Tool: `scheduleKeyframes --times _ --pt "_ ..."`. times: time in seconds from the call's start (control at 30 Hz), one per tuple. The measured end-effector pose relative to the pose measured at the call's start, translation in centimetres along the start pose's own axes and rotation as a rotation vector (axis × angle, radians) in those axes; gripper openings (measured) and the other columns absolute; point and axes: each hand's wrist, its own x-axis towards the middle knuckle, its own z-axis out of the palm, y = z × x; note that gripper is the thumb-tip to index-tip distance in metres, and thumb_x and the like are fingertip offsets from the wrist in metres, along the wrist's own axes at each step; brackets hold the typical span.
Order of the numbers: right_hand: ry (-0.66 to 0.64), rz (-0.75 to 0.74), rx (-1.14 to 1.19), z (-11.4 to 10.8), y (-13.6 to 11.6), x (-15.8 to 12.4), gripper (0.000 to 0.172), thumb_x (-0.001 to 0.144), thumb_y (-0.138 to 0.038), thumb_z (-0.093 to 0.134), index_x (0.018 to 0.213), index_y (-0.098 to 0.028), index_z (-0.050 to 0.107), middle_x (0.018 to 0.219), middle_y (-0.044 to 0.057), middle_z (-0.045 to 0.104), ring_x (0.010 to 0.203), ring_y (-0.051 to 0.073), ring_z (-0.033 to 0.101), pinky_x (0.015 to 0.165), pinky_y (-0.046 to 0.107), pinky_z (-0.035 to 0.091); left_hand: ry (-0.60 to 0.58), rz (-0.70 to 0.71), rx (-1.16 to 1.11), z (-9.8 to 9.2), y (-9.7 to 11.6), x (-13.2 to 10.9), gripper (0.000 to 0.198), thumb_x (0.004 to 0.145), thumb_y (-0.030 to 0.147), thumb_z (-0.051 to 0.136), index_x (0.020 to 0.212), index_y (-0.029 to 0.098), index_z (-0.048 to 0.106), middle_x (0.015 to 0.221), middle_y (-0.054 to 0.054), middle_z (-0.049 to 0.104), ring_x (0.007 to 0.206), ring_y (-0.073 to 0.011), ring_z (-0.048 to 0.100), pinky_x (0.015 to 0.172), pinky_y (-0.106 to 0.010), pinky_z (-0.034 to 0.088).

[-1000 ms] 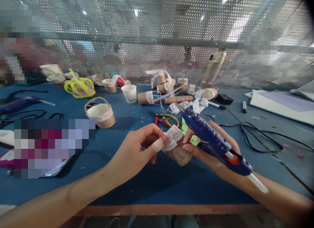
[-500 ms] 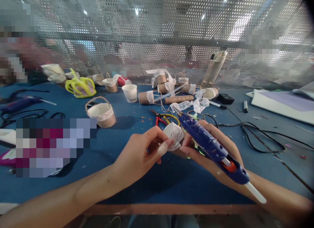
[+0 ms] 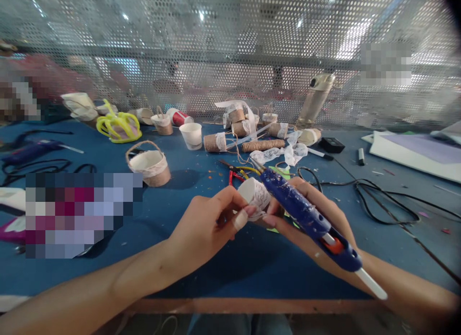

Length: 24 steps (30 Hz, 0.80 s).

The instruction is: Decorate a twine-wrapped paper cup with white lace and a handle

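1 lace-trimmed cup (image 3: 248, 191): your left hand (image 3: 205, 224), right hand (image 3: 326, 207) both pinch it, apparently steadying lace (image 3: 262, 196); 1 glue gun (image 3: 298, 207) in right, nozzle (image 3: 257, 166) angled clear.

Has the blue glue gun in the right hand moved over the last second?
Yes, slightly: the glue gun has shifted left and lower in the view, judged against the twine roll on the table.

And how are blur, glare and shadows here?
Head view: bright spots glare across the perforated screen; in head view, the background behind it is blurred, the glue gun fairly clear; head view: the front-left basket casts a shadow rightward.
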Motion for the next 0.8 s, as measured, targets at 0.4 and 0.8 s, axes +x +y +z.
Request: scheduleKeyframes --times 0.4,0.8 --pt "0.129 -0.15 0.042 0.1 1.2 -0.1 0.035 0.083 -0.018 0.081 0.108 -0.031 0.061 0.098 -0.003 0.068 0.083 0.016 0.066 0.08 0.029 0.055 0.091 0.148 0.02 -0.6 -0.3 0.0 0.005 0.094 0.02 0.067 0.089 0.021 0.065 0.062 0.011 0.065 0.047 -0.0044 0.056 0.05 -0.013 0.04" --pt "-0.159 0.017 0.359 0.0 0.5 -0.1 0.028 0.082 -0.009 0.079 0.099 -0.026 0.063 0.085 -0.004 0.07 0.073 0.013 0.067 0.071 0.023 0.056 0.076 0.369 -0.045 0.2 -0.6 -0.1 0.003 0.095 0.017 0.067 0.096 0.02 0.066 0.076 0.006 0.067 0.058 -0.0063 0.058 0.056 -0.014 0.042"
